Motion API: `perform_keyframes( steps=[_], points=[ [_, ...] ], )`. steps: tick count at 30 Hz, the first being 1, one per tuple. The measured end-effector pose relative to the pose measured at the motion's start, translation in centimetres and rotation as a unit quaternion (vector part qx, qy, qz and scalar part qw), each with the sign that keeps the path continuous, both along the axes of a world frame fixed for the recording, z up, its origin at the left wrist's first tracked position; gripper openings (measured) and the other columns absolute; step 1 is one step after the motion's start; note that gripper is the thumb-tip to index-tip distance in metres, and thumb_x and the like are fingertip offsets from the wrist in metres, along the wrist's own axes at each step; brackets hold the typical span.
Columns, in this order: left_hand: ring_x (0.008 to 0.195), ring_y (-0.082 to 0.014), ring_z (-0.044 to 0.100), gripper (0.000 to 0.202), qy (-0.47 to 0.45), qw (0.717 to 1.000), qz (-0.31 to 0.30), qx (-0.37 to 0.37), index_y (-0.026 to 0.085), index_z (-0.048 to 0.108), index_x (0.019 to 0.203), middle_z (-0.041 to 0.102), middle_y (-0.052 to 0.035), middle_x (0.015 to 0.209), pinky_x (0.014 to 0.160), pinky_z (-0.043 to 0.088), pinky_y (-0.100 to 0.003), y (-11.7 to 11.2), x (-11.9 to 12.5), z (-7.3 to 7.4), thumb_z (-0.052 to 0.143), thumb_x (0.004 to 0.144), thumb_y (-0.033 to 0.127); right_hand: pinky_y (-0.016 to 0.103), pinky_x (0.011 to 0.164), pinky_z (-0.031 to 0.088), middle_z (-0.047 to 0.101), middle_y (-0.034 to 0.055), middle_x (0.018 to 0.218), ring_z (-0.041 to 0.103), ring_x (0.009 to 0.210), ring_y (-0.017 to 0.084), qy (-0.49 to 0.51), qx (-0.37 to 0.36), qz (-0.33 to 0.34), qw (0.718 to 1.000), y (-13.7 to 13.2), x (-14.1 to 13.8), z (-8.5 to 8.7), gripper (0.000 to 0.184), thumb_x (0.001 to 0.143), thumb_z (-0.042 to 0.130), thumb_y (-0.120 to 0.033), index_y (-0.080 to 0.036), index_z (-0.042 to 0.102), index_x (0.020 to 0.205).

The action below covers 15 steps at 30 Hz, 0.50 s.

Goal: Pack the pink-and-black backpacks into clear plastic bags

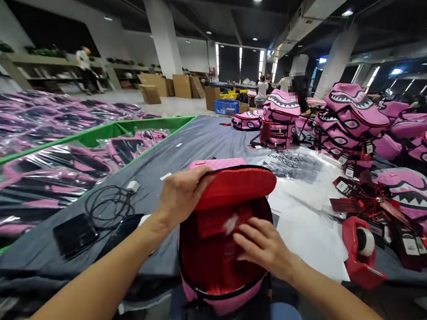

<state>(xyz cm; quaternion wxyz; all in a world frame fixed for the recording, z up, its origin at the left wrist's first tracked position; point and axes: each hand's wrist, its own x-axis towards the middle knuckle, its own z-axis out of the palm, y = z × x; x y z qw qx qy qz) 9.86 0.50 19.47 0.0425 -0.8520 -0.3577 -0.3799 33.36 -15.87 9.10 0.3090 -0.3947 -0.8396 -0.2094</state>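
Observation:
A pink backpack (235,302) with a red lining stands unzipped in front of me at the table's edge, its opening facing me. My left hand (182,195) pinches the edge of its raised top flap (238,185), holding it up. My right hand (264,245) is at the mouth of the bag, fingers apart and slightly bent, with nothing visible in them. Just beyond its fingertips is a small blurred whitish thing (231,223) against the red lining; I cannot make out its kind. The bottom of the bag's inside is in shadow.
Pink shark-mouth backpacks (355,113) are piled at the right. Nearby lie hang tags (407,240), a red tape dispenser (362,254) and white plastic bags (304,221). At left are a phone (75,235), a cable (109,209) and a green-edged bin (128,126) of wrapped bags.

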Motion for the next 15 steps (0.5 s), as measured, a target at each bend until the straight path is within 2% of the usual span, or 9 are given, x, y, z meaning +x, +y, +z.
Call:
perform_keyframes(
  steps=[2,4,6,8,10,11,12,13,15],
  points=[
    [0.088,-0.0232,0.075,0.042,-0.002,1.000,-0.018,-0.001,0.023,0.072,0.107,0.079,-0.0058,0.101,0.076,0.055,-0.032,0.0,-0.1,-0.4,0.036,0.104,0.045,0.037,0.089,0.058,0.074,0.0017,0.113,0.068,0.104,0.019,0.069,0.080,0.018,0.994,1.0,0.3,1.6,0.029,0.097,0.064,-0.023,-0.029,0.061,0.126],
    [0.084,-0.0227,0.074,0.040,0.005,1.000,-0.026,0.013,0.022,0.072,0.105,0.079,-0.0058,0.097,0.075,0.055,-0.032,-0.3,-0.2,-0.5,0.037,0.104,0.042,0.036,0.085,0.058,0.073,-0.0002,0.106,0.068,0.100,0.018,0.177,0.150,-0.026,0.972,2.0,1.2,3.0,0.039,0.093,0.066,-0.014,-0.033,0.060,0.127],
    [0.082,-0.0223,0.074,0.037,0.007,0.998,-0.026,0.055,0.021,0.071,0.105,0.079,-0.0061,0.094,0.077,0.056,-0.033,-1.0,-0.2,-0.6,0.039,0.105,0.039,0.038,0.090,0.057,0.069,0.0045,0.118,0.066,0.110,0.021,0.290,0.163,-0.098,0.938,3.7,2.2,4.1,0.048,0.090,0.072,-0.022,-0.030,0.055,0.135],
    [0.090,-0.0225,0.073,0.028,-0.004,0.989,-0.011,0.145,0.021,0.069,0.112,0.079,-0.0065,0.100,0.090,0.055,-0.037,-2.4,0.0,-1.5,0.045,0.104,0.031,0.040,0.092,0.056,0.068,0.0100,0.124,0.064,0.115,0.025,0.378,0.094,-0.125,0.913,5.9,2.8,4.8,0.059,0.087,0.077,-0.040,-0.022,0.053,0.138],
    [0.106,-0.0222,0.070,0.028,0.002,0.963,-0.045,0.264,0.022,0.067,0.121,0.077,-0.0057,0.111,0.107,0.048,-0.041,-4.2,0.6,-3.6,0.049,0.100,0.018,0.036,0.088,0.057,0.073,0.0092,0.110,0.069,0.101,0.023,0.418,-0.016,-0.094,0.903,7.9,2.6,5.2,0.052,0.086,0.074,-0.053,-0.017,0.063,0.123],
    [0.113,-0.0217,0.068,0.033,0.022,0.944,-0.085,0.319,0.024,0.066,0.124,0.076,-0.0043,0.115,0.113,0.044,-0.042,-5.2,1.1,-5.1,0.050,0.097,0.013,0.034,0.086,0.057,0.075,0.0066,0.099,0.070,0.092,0.021,0.425,-0.059,-0.076,0.900,8.5,2.3,5.3,0.044,0.089,0.071,-0.054,-0.017,0.068,0.111],
    [0.117,-0.0202,0.066,0.038,0.062,0.926,-0.169,0.332,0.025,0.066,0.123,0.076,-0.0029,0.116,0.115,0.043,-0.041,-6.2,1.6,-6.6,0.047,0.095,0.009,0.033,0.085,0.056,0.075,0.0043,0.092,0.069,0.087,0.018,0.426,-0.085,-0.065,0.898,9.0,1.9,5.3,0.037,0.091,0.068,-0.053,-0.018,0.071,0.101],
    [0.119,-0.0193,0.064,0.039,0.114,0.916,-0.228,0.309,0.027,0.068,0.121,0.075,-0.0013,0.116,0.114,0.045,-0.039,-7.0,2.1,-8.2,0.047,0.094,0.008,0.032,0.087,0.055,0.075,0.0028,0.089,0.069,0.085,0.017,0.425,-0.094,-0.062,0.898,9.2,1.4,5.1,0.033,0.094,0.066,-0.051,-0.019,0.072,0.094],
    [0.118,-0.0205,0.064,0.027,0.210,0.927,-0.230,0.208,0.028,0.069,0.118,0.072,-0.0015,0.120,0.108,0.051,-0.038,-8.3,3.1,-10.8,0.055,0.096,0.019,0.032,0.092,0.052,0.075,0.0014,0.091,0.068,0.087,0.016,0.407,-0.090,-0.079,0.906,9.1,0.3,4.1,0.025,0.096,0.066,-0.044,-0.021,0.073,0.093]
  ],
)
